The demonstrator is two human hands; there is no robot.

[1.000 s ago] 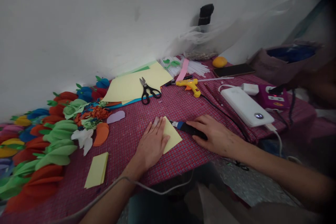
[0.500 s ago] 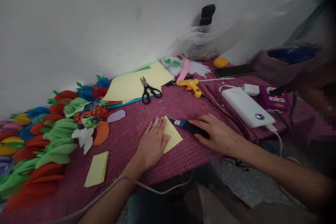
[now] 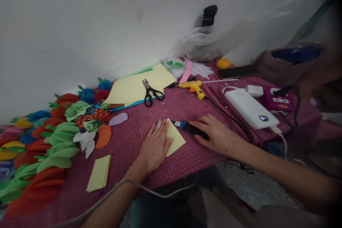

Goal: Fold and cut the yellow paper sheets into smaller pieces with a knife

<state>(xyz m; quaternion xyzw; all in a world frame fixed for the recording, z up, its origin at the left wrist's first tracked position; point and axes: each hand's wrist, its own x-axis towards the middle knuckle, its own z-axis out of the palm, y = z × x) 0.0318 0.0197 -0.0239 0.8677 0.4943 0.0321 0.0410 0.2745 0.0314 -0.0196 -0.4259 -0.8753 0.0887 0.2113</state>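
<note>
My left hand [image 3: 156, 145] lies flat with its fingers stretched out over a folded piece of pale yellow paper [image 3: 176, 142], pressing it to the table. A small greyish piece [image 3: 159, 123] shows by its fingertips. In my right hand [image 3: 213, 133] is a utility knife [image 3: 193, 129] with a black and blue handle, held low and pointing left. Its blade meets the paper's upper corner; whether it is inside the fold I cannot tell. Black-handled scissors [image 3: 150, 92] rest on large yellow sheets [image 3: 128, 87] beyond my hands.
Paper pumpkins [image 3: 57, 139] crowd the left side, near a stack of yellow paper [image 3: 98, 172]. A yellow glue gun [image 3: 193, 87], white power bank [image 3: 251, 108], phone [image 3: 237, 72] and purple power socket [image 3: 279, 99] stand at the right. A pale cord [image 3: 165, 196] crosses my left forearm.
My right hand and the knife have shifted slightly left, the blade staying at the paper's corner. My left hand has kept its place. A dark blurred shape by the purple socket has moved away.
</note>
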